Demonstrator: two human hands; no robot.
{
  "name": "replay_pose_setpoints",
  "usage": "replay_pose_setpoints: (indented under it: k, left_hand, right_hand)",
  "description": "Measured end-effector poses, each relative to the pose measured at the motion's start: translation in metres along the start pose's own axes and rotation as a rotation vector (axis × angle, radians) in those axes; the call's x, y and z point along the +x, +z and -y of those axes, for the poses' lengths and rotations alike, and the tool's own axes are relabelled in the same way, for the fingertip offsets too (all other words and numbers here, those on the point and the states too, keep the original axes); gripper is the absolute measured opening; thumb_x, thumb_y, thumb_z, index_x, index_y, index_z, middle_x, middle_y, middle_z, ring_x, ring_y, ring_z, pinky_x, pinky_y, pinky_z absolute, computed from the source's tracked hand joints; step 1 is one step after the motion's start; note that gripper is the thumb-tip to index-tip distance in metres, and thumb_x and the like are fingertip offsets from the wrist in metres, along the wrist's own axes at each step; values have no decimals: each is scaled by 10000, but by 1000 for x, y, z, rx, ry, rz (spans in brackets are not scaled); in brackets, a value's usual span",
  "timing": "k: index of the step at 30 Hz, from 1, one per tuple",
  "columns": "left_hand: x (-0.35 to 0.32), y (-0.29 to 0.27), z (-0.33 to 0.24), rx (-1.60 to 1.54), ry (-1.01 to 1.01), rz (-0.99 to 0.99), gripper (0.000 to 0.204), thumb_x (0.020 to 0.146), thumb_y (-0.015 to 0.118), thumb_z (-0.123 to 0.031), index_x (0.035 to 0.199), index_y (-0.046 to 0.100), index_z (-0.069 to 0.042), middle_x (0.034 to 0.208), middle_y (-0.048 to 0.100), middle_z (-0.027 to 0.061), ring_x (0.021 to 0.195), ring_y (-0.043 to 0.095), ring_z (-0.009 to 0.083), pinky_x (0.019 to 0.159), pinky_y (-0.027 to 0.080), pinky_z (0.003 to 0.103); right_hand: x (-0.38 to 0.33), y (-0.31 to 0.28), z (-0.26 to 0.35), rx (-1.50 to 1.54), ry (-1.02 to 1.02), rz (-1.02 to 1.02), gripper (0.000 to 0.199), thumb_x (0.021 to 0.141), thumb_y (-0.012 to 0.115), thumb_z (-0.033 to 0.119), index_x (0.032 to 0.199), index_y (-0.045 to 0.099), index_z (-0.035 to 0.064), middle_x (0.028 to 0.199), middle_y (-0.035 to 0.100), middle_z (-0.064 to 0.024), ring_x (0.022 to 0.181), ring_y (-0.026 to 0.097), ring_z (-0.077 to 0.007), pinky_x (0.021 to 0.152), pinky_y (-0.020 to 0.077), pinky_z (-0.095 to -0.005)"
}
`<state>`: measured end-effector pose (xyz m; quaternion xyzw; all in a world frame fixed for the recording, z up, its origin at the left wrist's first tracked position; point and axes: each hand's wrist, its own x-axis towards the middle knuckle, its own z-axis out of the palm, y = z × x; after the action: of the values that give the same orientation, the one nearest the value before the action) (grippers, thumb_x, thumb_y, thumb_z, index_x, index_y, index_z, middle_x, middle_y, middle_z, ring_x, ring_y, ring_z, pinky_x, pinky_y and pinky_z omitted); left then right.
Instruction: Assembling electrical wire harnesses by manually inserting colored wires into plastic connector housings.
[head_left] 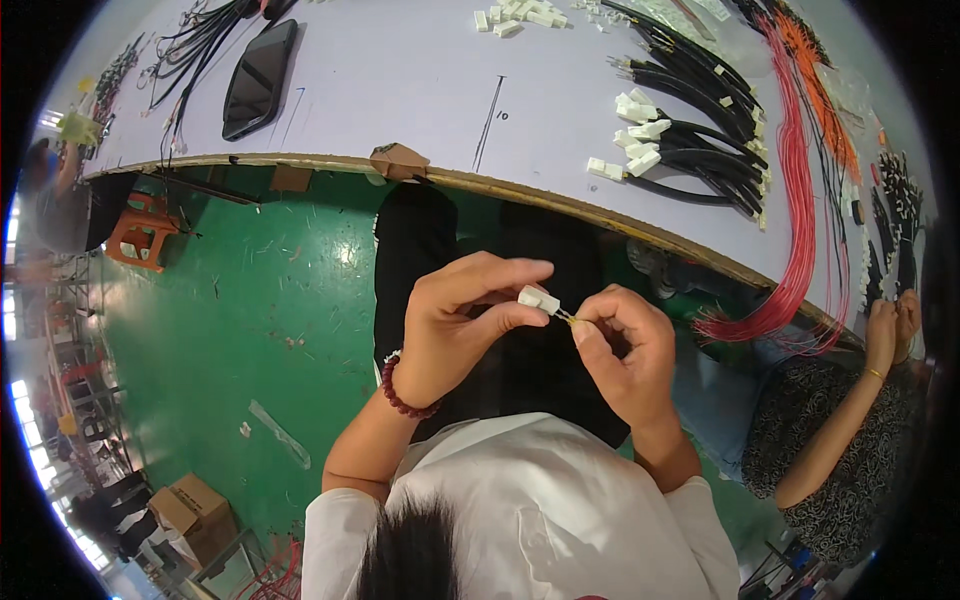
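Above my lap, my left hand (pixel 455 308) pinches a small white plastic connector housing (pixel 538 299) between thumb and fingers. Thin wire ends (pixel 567 317) run from the right end of the housing toward my other hand. My right hand (pixel 637 352) is closed, thumb against forefinger, around these wires. The rest of the wires is hidden behind the fingers, and I cannot tell how deep the ends sit in the housing.
Ahead is a white table (pixel 400 95) with a wooden edge. On it lie a black phone (pixel 260 80), loose white housings (pixel 520 14), black cables (pixel 700 160) with white connectors, and red wires (pixel 800 200) hanging over the edge. A co-worker (pixel 830 440) sits at right.
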<state>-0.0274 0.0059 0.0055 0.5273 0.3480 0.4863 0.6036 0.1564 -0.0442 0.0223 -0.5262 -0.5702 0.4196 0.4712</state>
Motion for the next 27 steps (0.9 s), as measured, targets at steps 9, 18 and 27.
replay_pose_setpoints:
  k: [9, 18, 27]
  left_hand:
    - [5, -1, -5, 305, 198, 173, 227, 671, 798, -6, 886, 725, -1, 798, 670, 82, 703, 612, 138, 595, 459, 224]
    - [6, 1, -5, 312, 92, 189, 181, 690, 787, -14, 860, 724, -1, 771, 675, 79, 678, 620, 144, 594, 472, 236]
    - [3, 4, 2, 34, -55, 121, 155, 766, 721, 59, 913, 689, 26, 899, 667, 104, 792, 632, 139, 672, 506, 237]
  right_hand:
    - [5, -2, 9, -65, -4, 46, 58, 803, 610, -7, 780, 557, 2, 695, 497, -2, 563, 406, -37, 496, 304, -198]
    - [11, -4, 9, -118, -33, 87, 62, 808, 617, -6, 778, 565, 6, 686, 522, -11, 559, 424, -62, 496, 321, -221]
    - [21, -20, 17, -88, 87, 260, 70, 861, 622, 36, 877, 594, -26, 832, 555, -59, 697, 518, -88, 589, 421, -217]
